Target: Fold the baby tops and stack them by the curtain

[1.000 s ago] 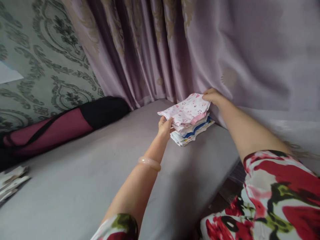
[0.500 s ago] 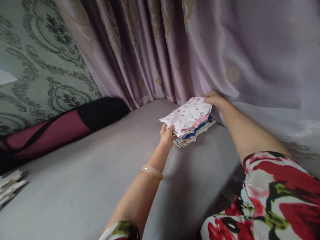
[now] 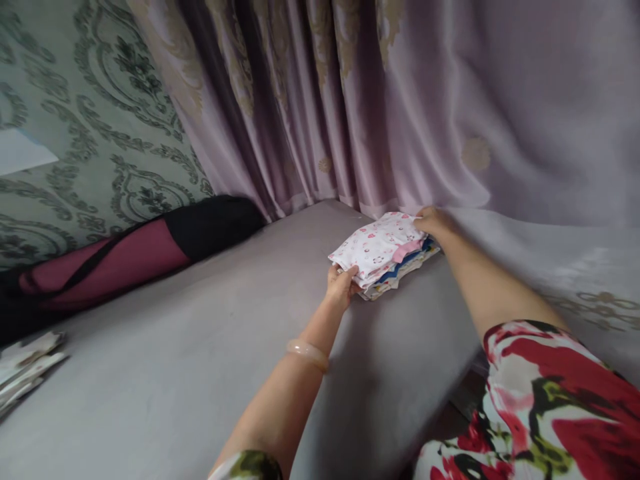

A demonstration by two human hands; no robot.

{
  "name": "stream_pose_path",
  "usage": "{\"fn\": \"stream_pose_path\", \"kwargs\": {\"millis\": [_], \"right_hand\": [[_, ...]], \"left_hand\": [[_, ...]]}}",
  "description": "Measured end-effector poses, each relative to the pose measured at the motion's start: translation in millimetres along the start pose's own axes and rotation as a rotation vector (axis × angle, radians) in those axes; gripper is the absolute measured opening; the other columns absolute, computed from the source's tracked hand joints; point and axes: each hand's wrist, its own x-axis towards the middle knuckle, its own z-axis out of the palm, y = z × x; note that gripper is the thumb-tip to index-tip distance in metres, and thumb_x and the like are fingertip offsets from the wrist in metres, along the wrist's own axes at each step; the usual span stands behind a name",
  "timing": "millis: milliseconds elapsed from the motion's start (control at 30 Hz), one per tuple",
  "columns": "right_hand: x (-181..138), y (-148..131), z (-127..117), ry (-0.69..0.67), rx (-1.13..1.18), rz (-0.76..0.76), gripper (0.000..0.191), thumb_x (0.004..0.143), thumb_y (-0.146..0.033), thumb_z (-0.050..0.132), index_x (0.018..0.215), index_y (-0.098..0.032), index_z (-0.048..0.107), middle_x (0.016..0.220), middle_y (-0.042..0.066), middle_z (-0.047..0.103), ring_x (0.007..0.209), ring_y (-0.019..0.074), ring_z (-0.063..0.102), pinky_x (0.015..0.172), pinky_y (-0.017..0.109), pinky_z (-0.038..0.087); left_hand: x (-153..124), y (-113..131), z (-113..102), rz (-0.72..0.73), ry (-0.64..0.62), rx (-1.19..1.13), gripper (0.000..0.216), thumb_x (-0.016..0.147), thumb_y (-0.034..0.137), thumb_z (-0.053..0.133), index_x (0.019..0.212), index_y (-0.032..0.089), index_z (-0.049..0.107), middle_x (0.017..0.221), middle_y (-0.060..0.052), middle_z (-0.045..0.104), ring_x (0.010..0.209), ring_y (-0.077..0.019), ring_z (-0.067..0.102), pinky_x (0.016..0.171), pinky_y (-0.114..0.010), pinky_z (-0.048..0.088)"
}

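White printed cloth [image 3: 375, 245] lies atop a folded stack [image 3: 400, 270] on the grey bed [image 3: 190, 373], near the curtain [image 3: 365, 147]. Left hand [image 3: 342, 285]: fingers closed on the cloth's near left edge, thumb uppermost. Right hand [image 3: 435, 223]: fingers gripping its far right corner. Black-and-maroon bag [image 3: 115, 263] lies along the patterned wall [image 3: 145, 133].

The stack of cloths [image 3: 400, 272] sits toward the far right of the surface [image 3: 200, 353], before the curtain [image 3: 360, 133], with the top cloth [image 3: 377, 243] lying over it between the person's left hand [image 3: 341, 283] at its left end and the right hand [image 3: 434, 222] at its far right corner. On the far left, the long bag [image 3: 115, 257] lies along the foot of the wall [image 3: 120, 127]. Nearer, at the left edge of view, a smaller pile [image 3: 30, 370] rests well apart from the stack.
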Motion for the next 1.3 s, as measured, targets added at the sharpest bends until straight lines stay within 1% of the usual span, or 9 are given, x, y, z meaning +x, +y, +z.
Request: {"fn": "stream_pose_path", "kwargs": {"millis": [167, 367, 467, 567, 733, 900, 1033, 1133, 1300], "right_hand": [[-12.2, -0.7, 11.2, 0.023, -0.142, 0.047, 0.037, 0.09, -0.02, 0.048, 0.119, -0.005, 0.066, 0.12, 0.026, 0.063, 0.112, 0.0318, 0.059, 0.09, 0.04, 0.042], [-26.0, -23.5, 19.1, 0.146, -0.357, -0.208, 0.037, 0.092, -0.011, 0.039, 0.116, -0.001, 0.064, 0.124, 0.028, 0.059, 0.121, 0.0325, 0.051, 0.099, 0.043, 0.035], [-30.8, -35.8, 31.9, 0.068, -0.272, -0.269, 0.042, 0.098, -0.025, 0.034, 0.126, -0.006, 0.058, 0.13, 0.023, 0.057, 0.123, 0.0292, 0.05, 0.102, 0.041, 0.034], [-36.0, -35.1, 48.9, 0.022, -0.176, -0.258, 0.052, 0.101, -0.04, 0.022, 0.134, -0.013, 0.052, 0.142, 0.019, 0.048, 0.131, 0.0316, 0.041, 0.106, 0.05, 0.031], [-39.6, -20.5, 57.6, 0.065, -0.171, -0.284, 0.052, 0.1, -0.035, 0.015, 0.128, -0.016, 0.055, 0.142, 0.015, 0.048, 0.133, 0.0307, 0.039, 0.107, 0.055, 0.029], [-47.2, -38.2, 44.9, -0.038, -0.181, -0.238, 0.057, 0.099, -0.038, 0.014, 0.136, -0.014, 0.05, 0.149, 0.019, 0.039, 0.138, 0.0342, 0.033, 0.109, 0.059, 0.026], [-75.1, -71.7, 47.5, 0.016, -0.195, -0.441, 0.06, 0.099, -0.044, 0.016, 0.144, -0.016, 0.042, 0.156, 0.017, 0.029, 0.145, 0.0316, 0.021, 0.114, 0.059, 0.017], [-92.6, -83.3, 57.2, -0.085, -0.227, -0.562, 0.057, 0.098, -0.043, 0.019, 0.147, -0.021, 0.04, 0.158, 0.012, 0.029, 0.145, 0.0289, 0.02, 0.115, 0.057, 0.017], [-95.3, -76.4, 62.4, -0.133, -0.233, -0.567, 0.055, 0.098, -0.039, 0.019, 0.148, -0.026, 0.039, 0.158, 0.006, 0.029, 0.145, 0.0264, 0.023, 0.114, 0.057, 0.019]], "left_hand": [[-4.9, -5.4, -1.6, 0.005, -0.005, 0.046, 0.067, 0.067, 0.013, 0.082, 0.122, 0.017, 0.044, 0.076, 0.001, 0.063, 0.053, -0.0104, 0.061, 0.052, -0.023, 0.054], [-14.9, -10.4, -5.4, 0.008, -0.02, 0.028, 0.082, 0.059, 0.019, 0.089, 0.127, 0.017, 0.043, 0.077, 0.002, 0.061, 0.055, -0.0112, 0.061, 0.051, -0.024, 0.053], [-14.5, -13.9, -7.0, 0.024, -0.046, 0.035, 0.079, 0.06, 0.02, 0.089, 0.125, 0.015, 0.044, 0.073, 0.003, 0.061, 0.052, -0.0101, 0.059, 0.05, -0.022, 0.051], [-13.2, -16.6, -7.9, 0.03, -0.055, 0.061, 0.072, 0.065, 0.018, 0.086, 0.124, 0.013, 0.044, 0.065, 0.006, 0.058, 0.047, -0.0079, 0.055, 0.048, -0.02, 0.049], [-21.7, -9.8, -22.5, -0.073, -0.077, 0.119, 0.058, 0.078, 0.018, 0.074, 0.126, 0.011, 0.042, 0.063, 0.002, 0.062, 0.048, -0.0095, 0.06, 0.049, -0.019, 0.048], [-44.7, 13.6, -75.6, -0.084, -0.079, 0.25, 0.031, 0.083, 0.018, 0.067, 0.109, 0.012, 0.052, 0.07, -0.002, 0.066, 0.052, -0.0094, 0.062, 0.052, -0.02, 0.048], [-60.2, 33.7, -130.7, -0.028, 0.011, 0.355, 0.018, 0.086, 0.018, 0.062, 0.101, 0.013, 0.053, 0.068, -0.002, 0.064, 0.051, -0.0087, 0.06, 0.052, -0.02, 0.048], [-71.8, 48.0, -174.6, -0.011, 0.062, 0.416, 0.023, 0.084, 0.025, 0.065, 0.102, 0.014, 0.053, 0.07, -0.002, 0.065, 0.054, -0.0104, 0.062, 0.054, -0.022, 0.049], [-103.2, 72.9, -270.5, 0.104, 0.235, 0.582, 0.046, 0.07, 0.043, 0.073, 0.103, 0.016, 0.055, 0.076, -0.004, 0.068, 0.063, -0.0144, 0.065, 0.059, -0.026, 0.052]]}}
